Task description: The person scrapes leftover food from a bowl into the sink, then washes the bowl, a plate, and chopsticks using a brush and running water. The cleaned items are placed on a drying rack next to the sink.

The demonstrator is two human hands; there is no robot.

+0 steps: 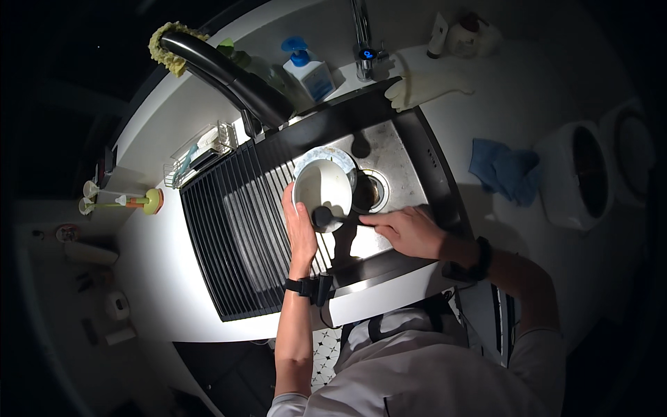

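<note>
My left hand (300, 232) grips a white bowl (325, 180) by its left side, tilted so that its inside faces up at me. A black utensil with a round head (324, 217) reaches into the lower part of the bowl; whether it is a spoon or a brush I cannot tell. Its handle is in my right hand (414, 232), with the index finger stretched along it. Partly hidden behind the bowl is a pale dish with a bluish pattern (319, 153). Both are over the steel sink (404, 161), left of its drain (380, 190).
A black slatted drying rack (234, 234) covers the sink's left part. Above it arches a black faucet (229, 78). Behind the sink stand a pump bottle (311, 75) and a chrome tap (366, 65). A pale glove (427, 93) and a blue cloth (505, 169) lie to the right.
</note>
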